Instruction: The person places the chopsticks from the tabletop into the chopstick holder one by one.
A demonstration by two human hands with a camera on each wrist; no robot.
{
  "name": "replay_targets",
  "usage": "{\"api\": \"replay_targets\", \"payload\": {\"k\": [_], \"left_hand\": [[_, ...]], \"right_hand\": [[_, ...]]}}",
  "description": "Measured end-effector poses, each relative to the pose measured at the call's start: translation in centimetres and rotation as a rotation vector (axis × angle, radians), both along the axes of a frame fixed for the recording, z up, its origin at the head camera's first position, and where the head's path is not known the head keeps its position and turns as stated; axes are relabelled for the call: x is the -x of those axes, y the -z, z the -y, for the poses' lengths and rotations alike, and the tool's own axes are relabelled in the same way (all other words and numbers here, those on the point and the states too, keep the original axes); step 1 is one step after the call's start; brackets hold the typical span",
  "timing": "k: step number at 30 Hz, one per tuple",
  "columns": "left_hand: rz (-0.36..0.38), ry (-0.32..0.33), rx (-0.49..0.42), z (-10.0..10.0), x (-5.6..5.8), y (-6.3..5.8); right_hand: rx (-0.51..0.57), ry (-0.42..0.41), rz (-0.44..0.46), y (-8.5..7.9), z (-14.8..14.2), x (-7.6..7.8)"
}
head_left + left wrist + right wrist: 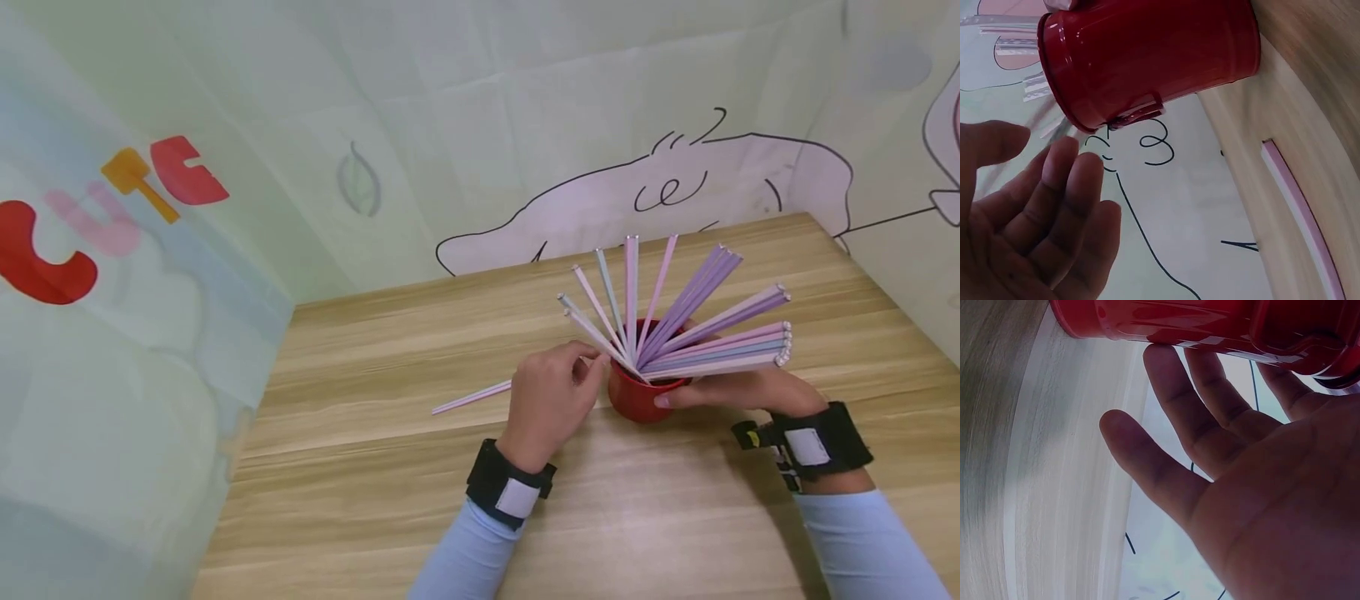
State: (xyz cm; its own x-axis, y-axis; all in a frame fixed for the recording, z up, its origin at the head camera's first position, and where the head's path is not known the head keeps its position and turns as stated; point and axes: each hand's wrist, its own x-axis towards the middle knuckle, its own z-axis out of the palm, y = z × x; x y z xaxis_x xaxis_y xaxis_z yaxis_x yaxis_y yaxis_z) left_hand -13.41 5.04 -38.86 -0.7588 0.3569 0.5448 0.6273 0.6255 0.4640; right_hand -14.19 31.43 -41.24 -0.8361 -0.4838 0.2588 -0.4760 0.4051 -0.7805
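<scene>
A red cup (639, 403) stands on the table, filled with thin pastel sticks (693, 292) in pink, purple, blue and white that fan outward. My right hand (738, 392) holds the cup from the right, its thumb at the front near the rim and fingers behind. In the right wrist view, fingertips touch the cup wall (1179, 319). Just left of the rim is my left hand (551, 396), its fingers loosely bent. The left wrist view shows a gap between thumb and fingers, holding nothing. One pink-and-white stick (472, 397) lies on the table, partly hidden behind the left hand.
The wood-grain table (360, 483) ends at a printed cloth backdrop (487, 108) behind and to the left. Both wrists wear black straps (825, 446). The stick tops reach above and beyond the cup on several sides.
</scene>
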Motion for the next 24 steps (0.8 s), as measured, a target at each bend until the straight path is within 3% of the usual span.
{"api": "replay_targets", "payload": {"k": [4,12,19,24], "left_hand": [[0.051,-0.006,0.018,0.4,0.4,0.4],[0.06,-0.019,-0.019,1.8,1.0,0.3],[0.107,-0.108,0.063,4.7,2.0,1.0],[0.167,-0.134,0.153,6.4,2.3,1.6]], "right_hand": [[0.01,-0.032,0.022,-0.2,0.0,0.0],[0.005,-0.035,0.02,-0.1,0.0,0.1],[-0.014,-0.013,0.057,-0.1,0.0,-0.1],[-0.009,0.009,0.048,-0.1,0.0,-0.2]]}}
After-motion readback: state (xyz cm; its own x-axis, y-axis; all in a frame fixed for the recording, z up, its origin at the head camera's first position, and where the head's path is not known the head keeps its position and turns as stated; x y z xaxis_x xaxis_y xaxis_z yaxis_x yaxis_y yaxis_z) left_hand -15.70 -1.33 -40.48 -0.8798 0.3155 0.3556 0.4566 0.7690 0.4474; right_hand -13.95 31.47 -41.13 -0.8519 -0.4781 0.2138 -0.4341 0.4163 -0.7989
